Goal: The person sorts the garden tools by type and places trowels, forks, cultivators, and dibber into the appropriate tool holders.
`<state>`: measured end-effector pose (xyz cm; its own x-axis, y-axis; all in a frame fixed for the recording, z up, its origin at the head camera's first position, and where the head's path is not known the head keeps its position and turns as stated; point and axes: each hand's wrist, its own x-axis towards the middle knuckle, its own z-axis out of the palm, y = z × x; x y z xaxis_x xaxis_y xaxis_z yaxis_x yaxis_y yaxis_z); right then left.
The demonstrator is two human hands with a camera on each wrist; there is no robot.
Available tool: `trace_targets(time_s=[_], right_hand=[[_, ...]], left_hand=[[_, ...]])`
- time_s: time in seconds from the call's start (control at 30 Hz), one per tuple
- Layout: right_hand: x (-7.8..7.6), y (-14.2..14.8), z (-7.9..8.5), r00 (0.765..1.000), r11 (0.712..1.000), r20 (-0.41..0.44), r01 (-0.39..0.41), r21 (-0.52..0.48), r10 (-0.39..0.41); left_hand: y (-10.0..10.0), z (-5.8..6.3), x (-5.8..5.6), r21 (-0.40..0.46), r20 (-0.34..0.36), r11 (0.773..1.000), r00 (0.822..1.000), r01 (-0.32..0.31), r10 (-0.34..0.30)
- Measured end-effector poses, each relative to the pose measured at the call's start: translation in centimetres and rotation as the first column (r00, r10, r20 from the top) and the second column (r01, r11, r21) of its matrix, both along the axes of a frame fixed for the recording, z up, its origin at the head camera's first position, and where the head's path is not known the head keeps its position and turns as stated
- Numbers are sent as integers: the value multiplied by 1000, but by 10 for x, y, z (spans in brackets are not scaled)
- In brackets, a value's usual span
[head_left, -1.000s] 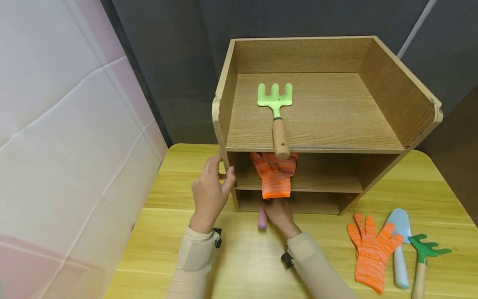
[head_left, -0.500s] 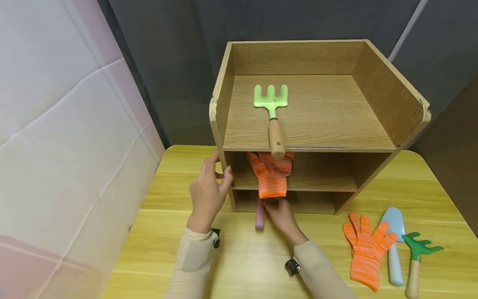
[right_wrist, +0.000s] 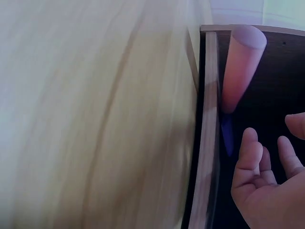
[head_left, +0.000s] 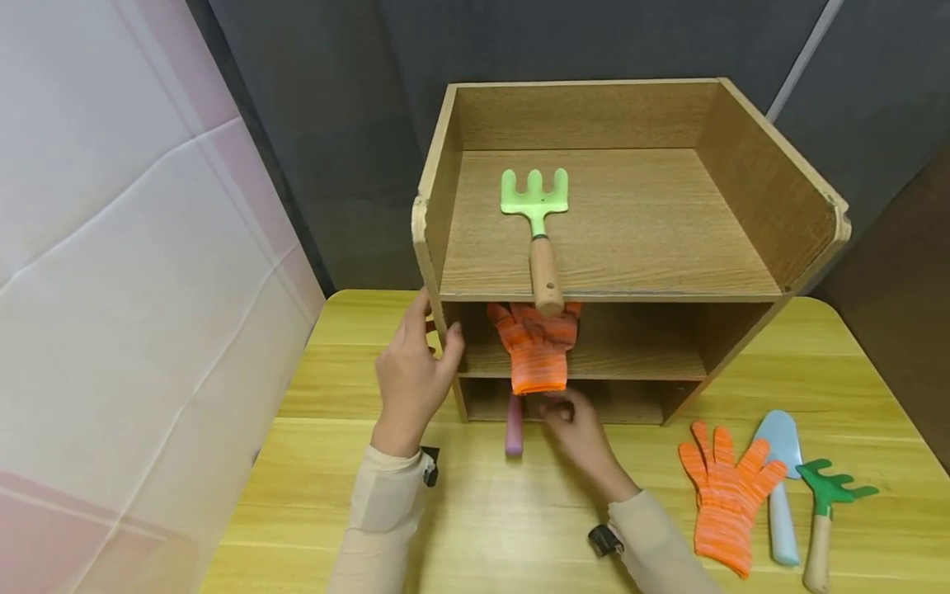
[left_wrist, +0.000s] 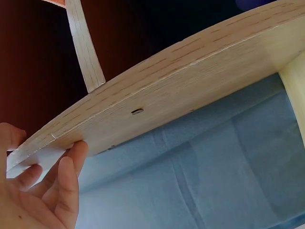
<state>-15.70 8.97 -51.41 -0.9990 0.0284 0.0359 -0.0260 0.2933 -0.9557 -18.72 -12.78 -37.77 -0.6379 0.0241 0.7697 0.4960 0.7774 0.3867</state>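
My left hand [head_left: 416, 371] grips the left side panel of a wooden shelf unit [head_left: 623, 223], thumb at the inner side and fingers [left_wrist: 78, 152] against the outer face. At the bottom compartment my right hand [head_left: 582, 437] holds nothing, its fingers loosely bent. Left of it, a hand tool's pink handle [head_left: 514, 425] sticks out over the front edge; in the right wrist view a purple part [right_wrist: 227, 136] extends inward from that handle. An orange glove [head_left: 539, 355] lies on the middle shelf, cuff hanging forward. On top rests a light green hand rake [head_left: 544, 264] with a wooden handle.
Right of the unit on the yellow wood-grain table [head_left: 312, 511] lie another orange glove [head_left: 727, 503], a light blue trowel [head_left: 781, 462] and a dark green rake [head_left: 824, 495]. A pale wall panel [head_left: 148, 289] stands at the left, a dark curtain [head_left: 341, 148] behind.
My right hand has drawn back to the right, away from the pink handle, its fingers loosening. My left hand keeps its place on the side panel. The whole view has shifted slightly.
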Motion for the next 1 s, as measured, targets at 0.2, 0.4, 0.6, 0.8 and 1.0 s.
trace_targets(time_s=[0.2, 0.4, 0.6, 0.8, 1.0], right_hand=[[9, 15, 10, 997, 999, 73, -4, -45, 7], [11, 28, 15, 997, 1000, 78, -19, -11, 20], [15, 40, 14, 998, 999, 67, -20, 33, 18], [19, 57, 11, 999, 998, 35, -33, 58, 31], [26, 76, 14, 998, 997, 38, -45, 58, 42]], left_hand=[[1, 1, 0, -2, 14, 1000, 1000, 13, -13], [-2, 0, -1, -10, -10, 999, 999, 36, -36], [-2, -1, -3, -12, -30, 999, 998, 50, -50], [-3, -2, -5, -3, -21, 998, 998, 66, -66], [-3, -3, -6, 11, -34, 998, 997, 68, -68]])
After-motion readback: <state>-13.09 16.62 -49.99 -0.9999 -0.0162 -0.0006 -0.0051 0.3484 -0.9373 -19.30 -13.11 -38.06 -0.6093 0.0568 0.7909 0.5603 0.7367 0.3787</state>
